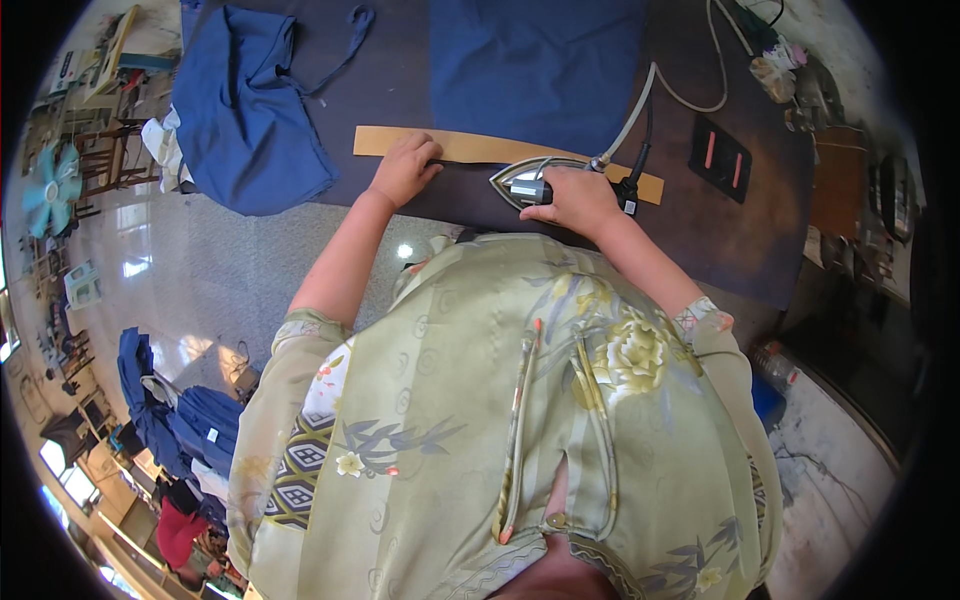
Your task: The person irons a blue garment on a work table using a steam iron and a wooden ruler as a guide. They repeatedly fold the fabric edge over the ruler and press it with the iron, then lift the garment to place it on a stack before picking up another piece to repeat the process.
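Note:
My right hand (581, 201) grips the handle of a steam iron (525, 184), whose tip points left near the table's front edge. A long tan strip (480, 147), perhaps card, lies crosswise on the dark table cover, partly hidden by the iron and my right hand. My left hand (407, 166) rests on the strip's left part, fingers curled; whether they pinch anything cannot be told. A thin dark edge shows along the strip between my hands. Beyond the strip lies blue fabric (536, 71). Another blue cloth piece (244, 112) with a narrow tie lies at the left.
A pale hose (637, 105) and a black cord run from the iron. At the right lies a black iron rest (721, 159) with two red bars. White cloth (163, 146) hangs at the table's left edge. Blue garments (199, 427) are piled at lower left, near a person in red (178, 529).

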`<state>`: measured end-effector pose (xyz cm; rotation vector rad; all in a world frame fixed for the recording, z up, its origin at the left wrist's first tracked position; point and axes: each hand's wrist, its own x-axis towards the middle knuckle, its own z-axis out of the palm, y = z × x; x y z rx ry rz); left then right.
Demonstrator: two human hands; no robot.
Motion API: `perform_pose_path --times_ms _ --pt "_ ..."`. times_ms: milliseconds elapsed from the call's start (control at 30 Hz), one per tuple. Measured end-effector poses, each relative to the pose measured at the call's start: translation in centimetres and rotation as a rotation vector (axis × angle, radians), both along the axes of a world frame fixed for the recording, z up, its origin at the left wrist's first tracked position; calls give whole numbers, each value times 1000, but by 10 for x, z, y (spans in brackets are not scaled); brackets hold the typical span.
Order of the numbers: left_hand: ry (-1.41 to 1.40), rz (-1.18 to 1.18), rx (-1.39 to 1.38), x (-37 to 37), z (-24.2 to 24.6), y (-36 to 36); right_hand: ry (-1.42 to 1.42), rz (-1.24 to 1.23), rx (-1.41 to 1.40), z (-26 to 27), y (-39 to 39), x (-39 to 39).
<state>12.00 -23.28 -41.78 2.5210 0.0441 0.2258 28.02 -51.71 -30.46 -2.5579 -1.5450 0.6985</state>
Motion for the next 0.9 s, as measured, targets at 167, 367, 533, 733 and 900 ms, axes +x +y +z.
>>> perform_pose_path --times_ms 167,367,533,733,900 --pt "-100 33 103 -15 -15 7 -9 -8 -21 0 3 -1" --pt "81 180 42 -2 -17 3 -37 -2 22 -10 3 -2" --pt "297 339 28 13 -15 -2 -66 -9 55 -15 10 -7" --pt "465 432 38 27 -15 1 16 -21 50 -19 46 -18" --pt "693 386 -18 40 2 8 57 7 56 -20 85 -26"
